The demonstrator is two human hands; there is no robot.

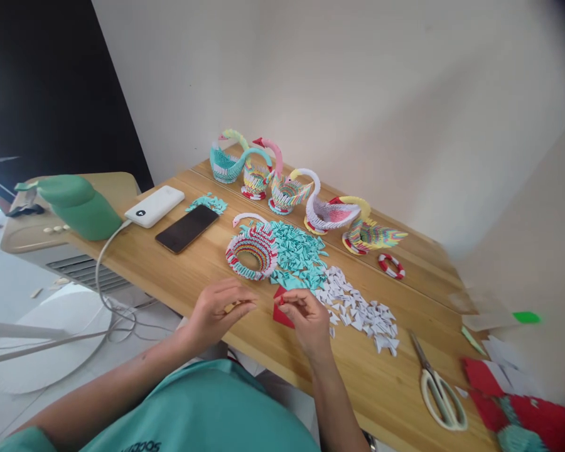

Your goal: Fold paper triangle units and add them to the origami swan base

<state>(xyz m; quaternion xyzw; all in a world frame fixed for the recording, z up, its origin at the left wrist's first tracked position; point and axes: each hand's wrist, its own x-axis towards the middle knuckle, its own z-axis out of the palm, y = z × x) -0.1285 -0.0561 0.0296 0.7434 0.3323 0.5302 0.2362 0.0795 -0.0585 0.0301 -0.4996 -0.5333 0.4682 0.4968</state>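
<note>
Between the thumb and fingers of my right hand (306,317) is a small red folded paper piece (282,301). My left hand (223,307) is beside it over the table's front edge, thumb and fingers apart, holding nothing. Partly under my right hand lies a red paper sheet (281,315). Just beyond my hands stands a round basket of folded paper (253,252) in red, white and teal, with a curved white neck. Teal folded pieces (299,251) are heaped beside it, and white folded pieces (358,307) spread to the right.
Several paper swans (329,213) line the back, near a red and white ring (391,266). Scissors (435,383) and red paper (484,376) are at right. A phone (187,228), a white power bank (154,206) with a cable and a green bottle (82,204) stand left.
</note>
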